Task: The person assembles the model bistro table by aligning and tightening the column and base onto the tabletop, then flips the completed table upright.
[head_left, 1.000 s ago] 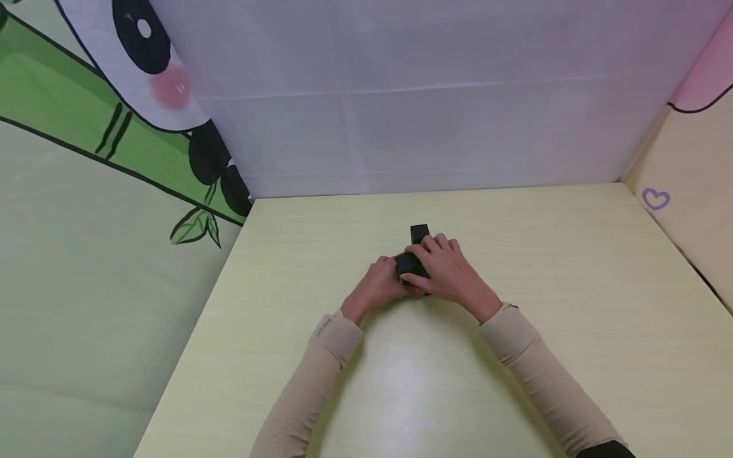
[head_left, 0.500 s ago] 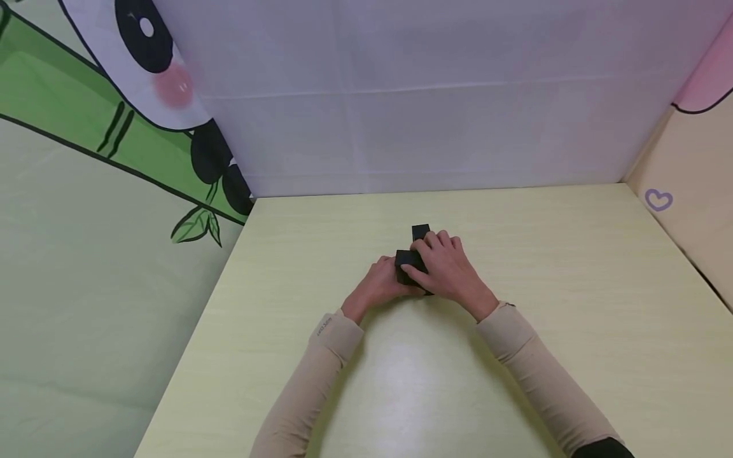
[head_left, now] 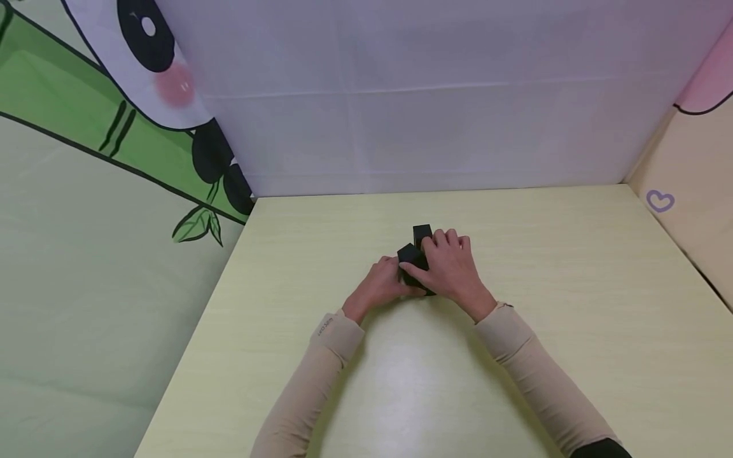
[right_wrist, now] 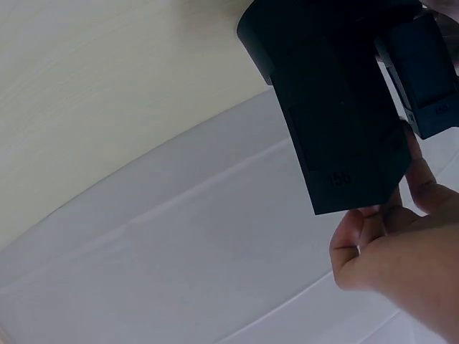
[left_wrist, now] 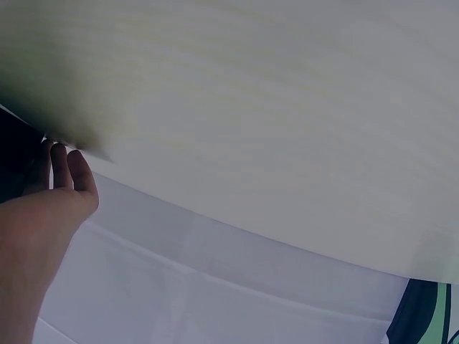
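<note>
In the head view, a black object with two square-topped blocks stands on the table: a front block and a rear block. My left hand grips its left side low down, thumb along the front. My right hand holds the front block, thumb on its near face and fingers curled behind. In the right wrist view, one dark block marked "156" widens toward the table, with a smaller dark block beside it. A dark part shows beyond my left fingers in the left wrist view.
The pale wood-look table ends at a lilac cloth wall behind the hands. A green cartoon-print cloth hangs at the left, and a beige panel with a heart borders the right side.
The front block has turned under my right hand, so its top shows a corner toward the back instead of a flat edge. My left hand stays nearly in place.
</note>
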The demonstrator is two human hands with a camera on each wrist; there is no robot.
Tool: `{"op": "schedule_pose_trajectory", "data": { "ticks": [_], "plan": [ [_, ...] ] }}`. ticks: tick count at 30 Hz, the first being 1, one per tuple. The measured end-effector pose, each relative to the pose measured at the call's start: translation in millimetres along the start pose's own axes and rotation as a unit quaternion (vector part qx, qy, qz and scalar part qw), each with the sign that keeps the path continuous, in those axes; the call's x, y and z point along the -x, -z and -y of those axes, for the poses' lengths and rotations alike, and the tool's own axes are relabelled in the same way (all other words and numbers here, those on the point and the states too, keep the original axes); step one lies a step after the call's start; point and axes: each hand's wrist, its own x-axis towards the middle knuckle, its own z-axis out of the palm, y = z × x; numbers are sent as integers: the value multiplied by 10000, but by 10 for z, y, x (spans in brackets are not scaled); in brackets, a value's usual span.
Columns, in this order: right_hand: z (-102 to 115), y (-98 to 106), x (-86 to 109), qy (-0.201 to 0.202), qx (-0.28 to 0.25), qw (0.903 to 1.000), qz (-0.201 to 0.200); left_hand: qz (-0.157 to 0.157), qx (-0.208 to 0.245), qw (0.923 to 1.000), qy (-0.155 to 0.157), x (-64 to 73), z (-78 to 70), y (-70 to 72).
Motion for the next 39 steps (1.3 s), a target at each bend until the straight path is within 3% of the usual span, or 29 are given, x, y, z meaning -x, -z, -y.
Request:
{"op": "schedule_pose_trajectory", "data": {
  "ticks": [8,14,39],
  "plan": [
    [27,54,-19,413,-284,9967,639,56,-125,9997,-190,31,15,9],
    [37,52,-15,105,81,9988,463,43,-24,9999,-146,54,16,5],
    [152,121,96,-137,271,9994,149,17,-68,9994,-349,171,25,58]
  ]
}}
